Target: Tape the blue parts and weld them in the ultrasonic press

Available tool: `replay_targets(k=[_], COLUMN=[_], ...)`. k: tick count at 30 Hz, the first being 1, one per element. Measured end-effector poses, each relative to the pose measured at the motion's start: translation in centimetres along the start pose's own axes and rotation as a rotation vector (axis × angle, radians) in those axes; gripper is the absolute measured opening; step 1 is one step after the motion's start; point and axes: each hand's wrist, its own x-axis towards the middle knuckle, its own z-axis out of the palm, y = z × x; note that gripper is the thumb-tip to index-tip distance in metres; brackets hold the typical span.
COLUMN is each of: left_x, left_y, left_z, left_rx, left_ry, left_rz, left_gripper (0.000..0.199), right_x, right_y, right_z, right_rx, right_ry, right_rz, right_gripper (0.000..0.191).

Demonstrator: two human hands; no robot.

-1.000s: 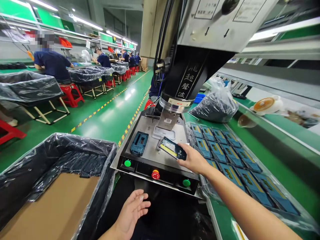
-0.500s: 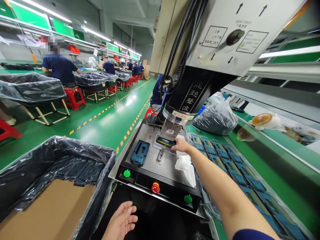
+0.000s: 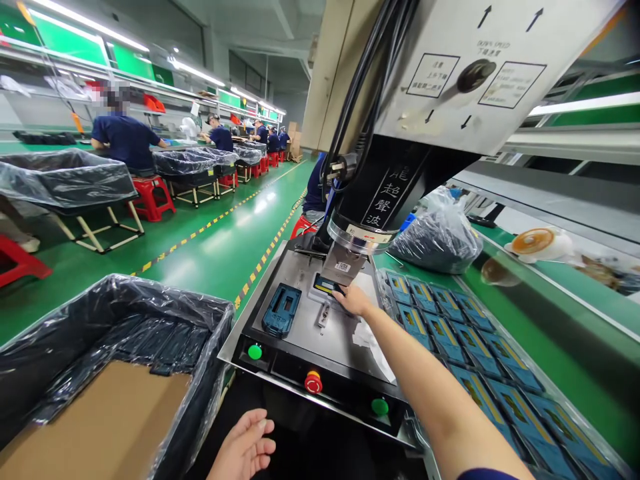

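Note:
My right hand (image 3: 354, 300) reaches forward over the metal plate of a press-like machine. Its fingers are on the right end of a dark plastic part with a yellow strip (image 3: 325, 285), which lies in a fixture below the metal press head (image 3: 344, 265). The fingers partly cover that end. A dark blue plastic housing (image 3: 283, 311) rests on the plate, left of the fixture. Crumpled white tissue (image 3: 367, 340) shows beside my right forearm. My left hand (image 3: 245, 445) hangs in front of the machine, fingers loosely bent and apart, with nothing in it.
Two green buttons and a red stop button (image 3: 313, 382) line the machine's front. At left stands a plastic-lined bin (image 3: 210, 333) with dark parts and cardboard. Trays of blue parts (image 3: 475, 347) lie at right, near a bagged bundle (image 3: 437, 233). Several people sit beyond the aisle.
My right hand has shifted slightly left and covers more of the right end of the dark part. My left hand stays nearly where it was. The view has tilted a little.

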Motion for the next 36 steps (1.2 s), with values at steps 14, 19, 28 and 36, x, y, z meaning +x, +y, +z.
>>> replay_targets(k=[14,19,28,36], left_x=[1.0,1.2,3.6,5.9], left_y=[-1.1,0.4,5.3,7.1], left_z=[-0.6,-0.6,0.2,1.4], left_rx=[0.194,0.489,0.798,0.928], left_ry=[0.047,0.082,0.034,0.115], left_rz=[0.157,0.428,0.693,0.674], left_gripper=[0.058,0.048,0.036,0.030], right_x=[-5.9,-11.1,-23.7,-26.6], right_y=[-2.8,-3.5,-3.5,-0.8], right_z=[2.2,1.7,2.9,7.9], right_rx=[-0.080,0.035,0.230,0.365], right_ry=[0.317,0.392,0.004,0.151], right_rz=[-0.087,-0.210,-0.032,0.158], right_gripper=[0.032,0.031,0.045,0.040])
